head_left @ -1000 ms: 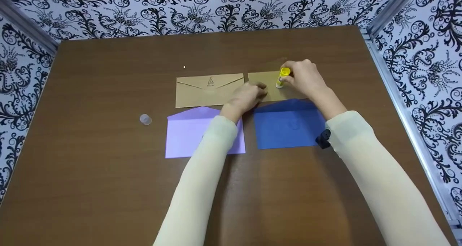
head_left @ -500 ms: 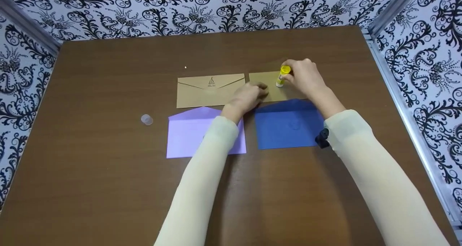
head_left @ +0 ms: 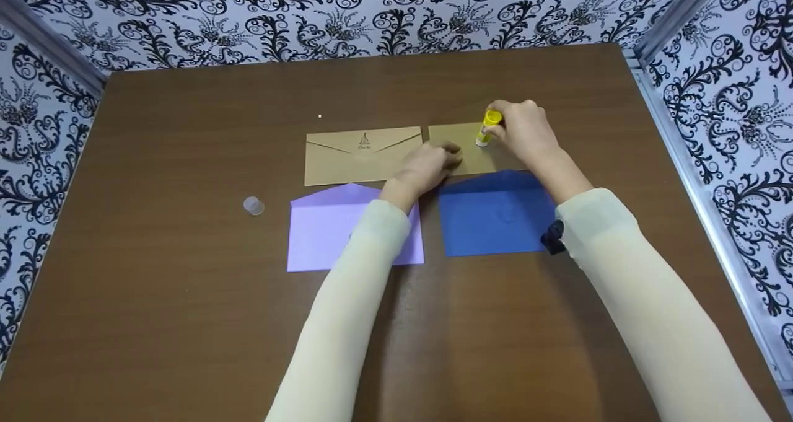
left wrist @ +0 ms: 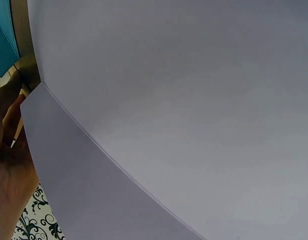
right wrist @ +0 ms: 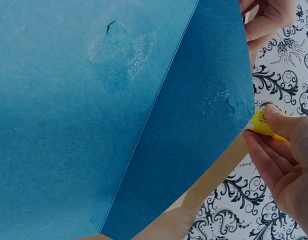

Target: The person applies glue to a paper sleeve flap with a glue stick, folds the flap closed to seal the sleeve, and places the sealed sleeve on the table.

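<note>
In the head view my right hand (head_left: 526, 131) pinches a yellow glue stick (head_left: 491, 119) between thumb and fingers, its white lower end on the right brown envelope (head_left: 472, 138). The right wrist view also shows the glue stick (right wrist: 264, 124) in that grip. My left hand (head_left: 424, 168) rests with bent fingers on the left side of the same envelope; its thumb is hidden from above. Near me lie a purple envelope (head_left: 319, 236), partly under my left forearm, and a blue envelope (head_left: 489, 224), both with flaps opened away from me.
A second brown envelope (head_left: 353, 162), flap closed and marked with a small sailboat print, lies left of my left hand. A translucent cap (head_left: 253, 206) and a tiny white bit (head_left: 319, 116) sit on the brown table (head_left: 186, 298). Patterned walls (head_left: 310, 19) border the table.
The glue stick has shifted slightly away from me and its top leans a little more to the right. My left hand and the envelopes keep their places.
</note>
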